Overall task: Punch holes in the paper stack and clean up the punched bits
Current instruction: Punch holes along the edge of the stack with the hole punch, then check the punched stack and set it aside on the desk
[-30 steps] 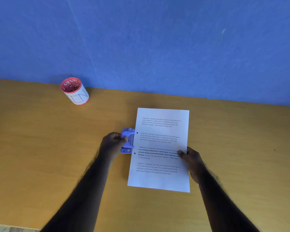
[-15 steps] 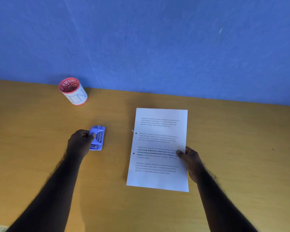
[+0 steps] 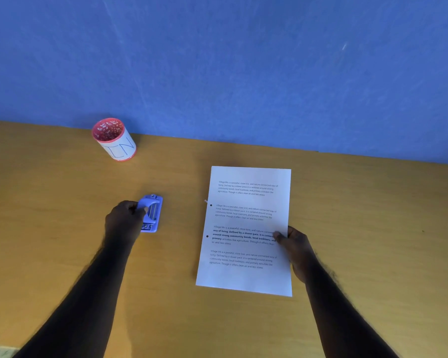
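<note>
Fingers (image 3: pixel 137 208) of left hand (image 3: pixel 124 220) gripping punch (image 3: pixel 151 213), resting on table (image 3: pixel 62 228) well left of paper (image 3: pixel 246 228). Bin (image 3: pixel 114 139) standing far left by wall. Two holes showing along paper's left edge; one chad (image 3: pixel 205 201) lying beside it. Right hand (image 3: pixel 295 245) pinching paper's right edge. Punching apparently finished; next, collecting bits into bin, probably emptying punch too.

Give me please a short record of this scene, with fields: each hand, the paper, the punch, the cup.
left hand: grips the hole punch, fingers around its handle
right hand: pinches the right edge of the paper stack
paper stack: flat on the table, two holes at its left edge
hole punch: blue, on the table, apart from the paper
cup: red and white, upright near the wall
</note>
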